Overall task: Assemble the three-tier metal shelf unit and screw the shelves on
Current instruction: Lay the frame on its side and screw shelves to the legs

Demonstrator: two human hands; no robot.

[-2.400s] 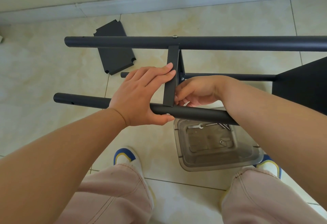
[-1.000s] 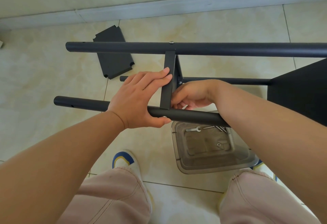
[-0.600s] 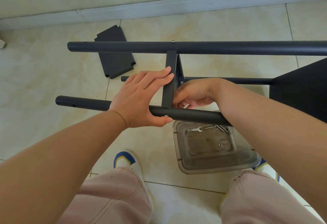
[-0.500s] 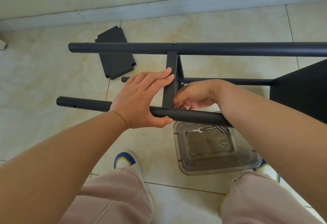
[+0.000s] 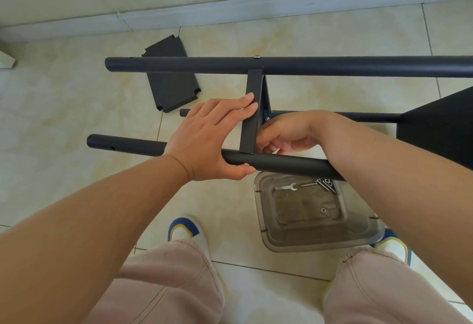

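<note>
Place: I read this as a room in a home.
Floor (image 5: 64,108): glossy cream marbled tiles.
Skirting (image 5: 230,13): pale strip along the floor's far edge.

Matt black metal poles (image 5: 332,66); clear plastic tub (image 5: 266,231); glossy tiles (image 5: 64,108).
</note>
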